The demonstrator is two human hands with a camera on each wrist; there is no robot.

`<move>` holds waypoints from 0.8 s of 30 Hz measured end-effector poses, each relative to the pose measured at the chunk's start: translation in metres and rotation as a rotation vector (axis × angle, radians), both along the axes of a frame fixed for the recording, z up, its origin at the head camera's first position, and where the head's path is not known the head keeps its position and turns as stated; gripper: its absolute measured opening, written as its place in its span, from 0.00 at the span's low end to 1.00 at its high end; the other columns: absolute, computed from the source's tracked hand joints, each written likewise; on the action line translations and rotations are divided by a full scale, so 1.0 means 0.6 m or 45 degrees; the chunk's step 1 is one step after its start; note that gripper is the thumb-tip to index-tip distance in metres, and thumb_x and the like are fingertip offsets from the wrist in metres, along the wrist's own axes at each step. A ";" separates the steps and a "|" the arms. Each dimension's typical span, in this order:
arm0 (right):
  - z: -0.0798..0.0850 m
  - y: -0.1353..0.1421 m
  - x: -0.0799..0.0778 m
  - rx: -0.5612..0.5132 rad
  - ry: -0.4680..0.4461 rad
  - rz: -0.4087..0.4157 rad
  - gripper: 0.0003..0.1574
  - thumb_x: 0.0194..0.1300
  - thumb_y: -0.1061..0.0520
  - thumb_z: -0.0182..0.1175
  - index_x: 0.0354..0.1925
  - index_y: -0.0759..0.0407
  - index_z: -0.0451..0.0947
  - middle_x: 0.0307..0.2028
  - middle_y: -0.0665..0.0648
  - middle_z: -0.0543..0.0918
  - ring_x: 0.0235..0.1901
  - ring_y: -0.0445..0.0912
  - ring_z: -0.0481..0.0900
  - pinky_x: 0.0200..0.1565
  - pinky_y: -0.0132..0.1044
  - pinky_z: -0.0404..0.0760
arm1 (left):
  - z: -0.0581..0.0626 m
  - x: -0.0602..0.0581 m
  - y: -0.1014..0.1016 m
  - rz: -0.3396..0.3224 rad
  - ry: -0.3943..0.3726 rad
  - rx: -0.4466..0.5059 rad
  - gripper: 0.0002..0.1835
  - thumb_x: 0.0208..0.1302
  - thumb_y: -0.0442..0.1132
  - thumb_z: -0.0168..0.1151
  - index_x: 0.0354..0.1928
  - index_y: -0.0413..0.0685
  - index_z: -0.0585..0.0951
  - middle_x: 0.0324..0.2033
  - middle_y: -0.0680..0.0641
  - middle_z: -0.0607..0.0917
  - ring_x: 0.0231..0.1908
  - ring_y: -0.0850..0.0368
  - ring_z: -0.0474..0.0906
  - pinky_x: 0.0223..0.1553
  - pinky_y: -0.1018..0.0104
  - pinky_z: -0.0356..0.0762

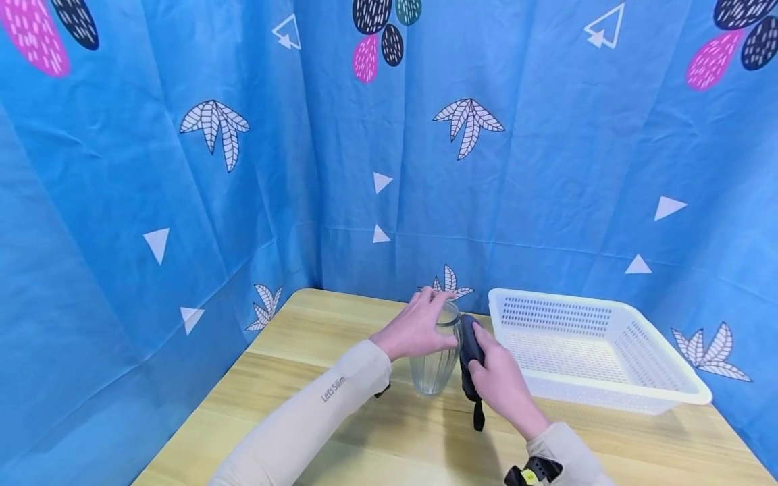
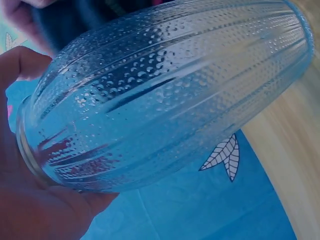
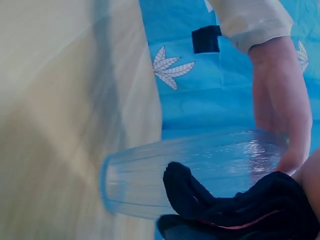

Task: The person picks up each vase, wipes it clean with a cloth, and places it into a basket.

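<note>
A clear ribbed glass vase [image 1: 430, 371] is in front of me, its mouth up and its body slightly tilted. My left hand [image 1: 419, 329] grips it round the neck, thumb on one side and fingers on the other. Fine bumps cover the glass [image 2: 165, 95] in the left wrist view. In my right hand [image 1: 503, 383] is a black folded fabric item [image 1: 471, 344] with a short strap hanging down; a thin pink line shows along its folds in the right wrist view. It is close beside the vase. Whether the vase's base touches the table is unclear.
A white perforated plastic basket [image 1: 614, 395] stands on the right side of the wooden table [image 1: 316, 324]. Blue patterned curtain [image 1: 547, 169] hangs behind the table and along its left side.
</note>
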State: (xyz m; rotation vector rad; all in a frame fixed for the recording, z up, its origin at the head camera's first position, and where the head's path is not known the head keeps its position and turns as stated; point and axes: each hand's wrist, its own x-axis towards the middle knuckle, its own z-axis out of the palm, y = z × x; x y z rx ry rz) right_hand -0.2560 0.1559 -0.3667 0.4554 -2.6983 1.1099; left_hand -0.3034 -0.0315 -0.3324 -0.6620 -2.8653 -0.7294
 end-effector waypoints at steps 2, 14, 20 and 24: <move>0.005 -0.001 -0.003 0.008 0.061 0.000 0.43 0.64 0.67 0.54 0.76 0.67 0.57 0.73 0.71 0.63 0.69 0.65 0.66 0.65 0.59 0.69 | -0.002 -0.001 0.001 0.000 0.024 -0.016 0.45 0.59 0.59 0.68 0.76 0.63 0.61 0.62 0.48 0.69 0.58 0.54 0.66 0.56 0.55 0.76; -0.016 -0.014 -0.049 0.073 -0.032 0.023 0.43 0.65 0.68 0.53 0.76 0.68 0.53 0.73 0.72 0.62 0.70 0.65 0.64 0.67 0.59 0.67 | -0.011 -0.007 0.006 0.020 0.077 0.008 0.41 0.62 0.60 0.66 0.74 0.60 0.63 0.64 0.49 0.70 0.64 0.52 0.65 0.63 0.52 0.72; -0.058 -0.013 -0.055 0.115 -0.080 0.034 0.37 0.61 0.69 0.56 0.70 0.67 0.67 0.56 0.71 0.81 0.49 0.57 0.83 0.49 0.53 0.80 | -0.014 -0.005 0.005 0.007 0.094 0.010 0.40 0.62 0.59 0.65 0.74 0.61 0.63 0.64 0.50 0.70 0.62 0.53 0.65 0.61 0.53 0.73; -0.083 -0.012 -0.054 0.192 -0.162 0.069 0.26 0.61 0.68 0.57 0.59 0.68 0.75 0.46 0.67 0.85 0.38 0.52 0.82 0.39 0.48 0.78 | -0.015 -0.002 0.006 0.024 0.127 -0.021 0.41 0.61 0.60 0.62 0.74 0.59 0.62 0.61 0.49 0.69 0.59 0.54 0.65 0.56 0.56 0.76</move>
